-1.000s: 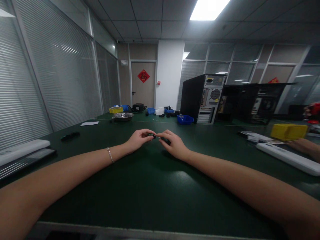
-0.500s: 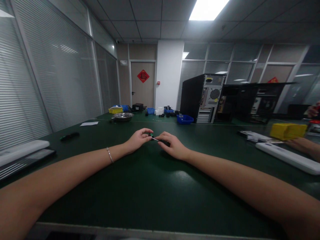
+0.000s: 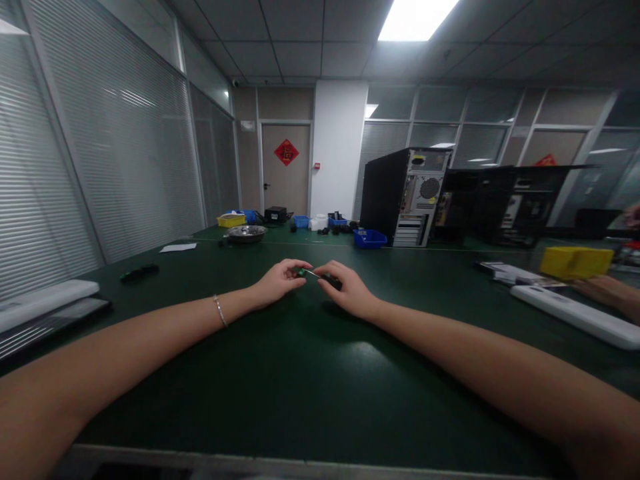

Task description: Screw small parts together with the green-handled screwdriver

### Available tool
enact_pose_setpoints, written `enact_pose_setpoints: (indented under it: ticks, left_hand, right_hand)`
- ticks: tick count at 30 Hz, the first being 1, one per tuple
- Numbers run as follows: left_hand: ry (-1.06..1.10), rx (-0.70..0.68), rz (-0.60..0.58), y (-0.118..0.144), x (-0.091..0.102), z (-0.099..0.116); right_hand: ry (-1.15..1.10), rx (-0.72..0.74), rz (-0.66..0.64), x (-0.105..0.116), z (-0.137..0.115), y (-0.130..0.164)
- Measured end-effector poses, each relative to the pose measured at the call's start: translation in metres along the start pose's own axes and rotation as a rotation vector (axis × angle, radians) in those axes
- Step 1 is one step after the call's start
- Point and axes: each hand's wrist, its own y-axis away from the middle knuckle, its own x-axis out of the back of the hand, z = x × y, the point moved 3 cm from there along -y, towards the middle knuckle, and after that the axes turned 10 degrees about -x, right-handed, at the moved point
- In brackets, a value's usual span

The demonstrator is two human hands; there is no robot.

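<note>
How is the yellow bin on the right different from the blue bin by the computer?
The yellow bin is bright yellow and looks bigger, being closer to the camera; the blue bin is blue and looks smaller. The yellow bin sits at the right, near another person's arm; the blue bin sits farther back, beside the computer tower. Both are open-topped bins resting on the green table.

Office-style electronics workshop: green worktop (image 3: 280, 373), open computer towers (image 3: 406, 195), parts bins (image 3: 575, 261), glass partitions with blinds (image 3: 120, 153).
</note>
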Motion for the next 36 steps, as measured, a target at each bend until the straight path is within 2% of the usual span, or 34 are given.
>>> enact_pose_setpoints:
  ticks: [6,14,18,26,36]
  left_hand:
    - [0.102,-0.078,0.008,-0.003,0.001,0.0]
    - [-0.127,-0.144,0.028,-0.002,0.008,0.008]
    - [-0.13,-0.165,0.032,-0.001,0.008,0.01]
    - [-0.008,-0.127,0.047,-0.002,0.007,0.006]
    - [0.202,-0.018,0.095,-0.001,0.005,0.007]
  right_hand:
    - [0.071,-0.103,0.067,-0.001,0.011,-0.001]
    - [0.13,-0.067,0.013,-0.002,0.006,0.0]
    - [0.153,-0.059,0.006,-0.002,0.003,0.001]
    - [0.141,-0.072,0.039,0.0,0.004,0.002]
    - [0.083,-0.037,0.063,0.001,0.002,0.003]
